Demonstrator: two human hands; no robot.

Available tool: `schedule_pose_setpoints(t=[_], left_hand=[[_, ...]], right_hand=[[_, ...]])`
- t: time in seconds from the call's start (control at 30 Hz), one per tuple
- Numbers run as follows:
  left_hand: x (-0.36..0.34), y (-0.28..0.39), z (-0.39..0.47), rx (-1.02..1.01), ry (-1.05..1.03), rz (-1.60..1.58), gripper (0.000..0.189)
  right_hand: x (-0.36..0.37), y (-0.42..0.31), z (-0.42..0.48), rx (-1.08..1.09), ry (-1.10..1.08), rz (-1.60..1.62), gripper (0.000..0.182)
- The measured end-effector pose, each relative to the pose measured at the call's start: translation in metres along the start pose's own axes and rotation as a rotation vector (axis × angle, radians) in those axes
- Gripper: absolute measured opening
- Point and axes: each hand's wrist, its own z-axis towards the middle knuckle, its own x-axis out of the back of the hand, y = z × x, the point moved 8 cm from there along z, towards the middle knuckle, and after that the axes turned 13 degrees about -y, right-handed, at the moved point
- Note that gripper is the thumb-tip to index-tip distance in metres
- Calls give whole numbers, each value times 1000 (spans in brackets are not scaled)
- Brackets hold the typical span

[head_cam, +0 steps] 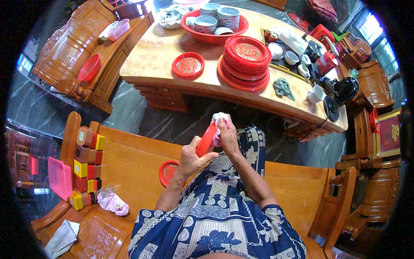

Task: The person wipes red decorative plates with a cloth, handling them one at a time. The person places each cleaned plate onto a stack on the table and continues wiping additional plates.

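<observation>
My left hand grips the rim of a red plate, which is tilted nearly on edge above my lap. A crumpled white and pink cloth is bunched in my right hand and pressed against the plate's far edge and face. Another red plate with a gold pattern lies on the wooden bench, partly hidden by my left forearm. On the table ahead stands a tall stack of red plates, with a single patterned red plate to its left.
The stone-topped table carries a red basin of stacked bowls, a tea tray, a green cloth and a white cup. Several small boxes, a pink basket and a pink cloth are at the bench's left end.
</observation>
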Motion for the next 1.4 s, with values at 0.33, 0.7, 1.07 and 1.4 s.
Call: schedule_pose_setpoints(t=[0.33,0.7,1.07,1.4], left_hand=[[-24,-24,-5,21,-283,-17,38],[0,1,1,-16,-217,-142,28],[34,-22,2,84,110,-370,29],[46,-46,-4,132,-38,-540,31]], right_hand=[[-46,-82,-32,569,-226,-827,34],[-15,-24,-2,119,-344,24,42],[-17,42,-13,-289,-53,864,38],[-1,6,-29,-262,-363,646,62]])
